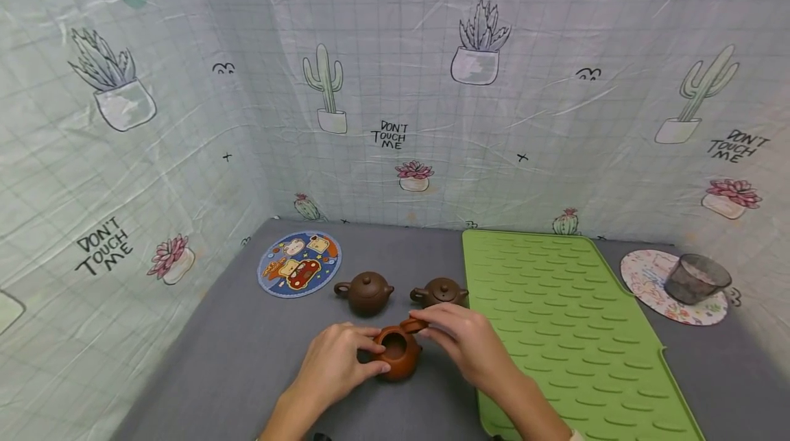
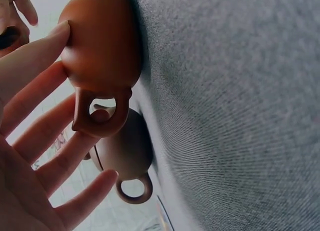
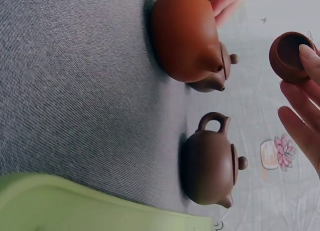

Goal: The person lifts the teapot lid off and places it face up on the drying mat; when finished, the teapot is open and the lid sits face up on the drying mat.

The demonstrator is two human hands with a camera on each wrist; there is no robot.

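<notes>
Near the front edge of the grey worktop (image 1: pixel 247 352), at about 6 o'clock in the head view, stands a small orange-brown clay teapot (image 1: pixel 398 353) with its mouth uncovered, a dark round opening showing on top. Its body is squat and rounded, smooth and matt, with a loop handle (image 2: pixel 100 116) that the left wrist view shows plainly and a short spout on the opposite side. The left hand (image 1: pixel 336 359) rests against the pot's side at 9 o'clock, its fingers nearly straight and touching the clay rather than wrapped round it. The right hand (image 1: pixel 465 338) is at the pot's 2 o'clock, fingers bent to pinch the matching lid (image 3: pixel 291 55), which the right wrist view shows lifted clear of the pot, hollow underside facing the camera. Behind the pot, at 12 o'clock, sit two darker brown teapots, each with its lid on: the left dark teapot (image 1: pixel 365 292) and the right dark teapot (image 1: pixel 440 292), the latter just beside the edge of a green ridged silicone mat (image 1: pixel 555 317). At 10 o'clock lies a round blue cartoon coaster (image 1: pixel 299 264). Far off at 2 o'clock a smoky glass cup (image 1: pixel 696 278) stands on a floral coaster (image 1: pixel 644 276). Cactus-printed cloth (image 1: pixel 395 84) walls in the worktop.
</notes>
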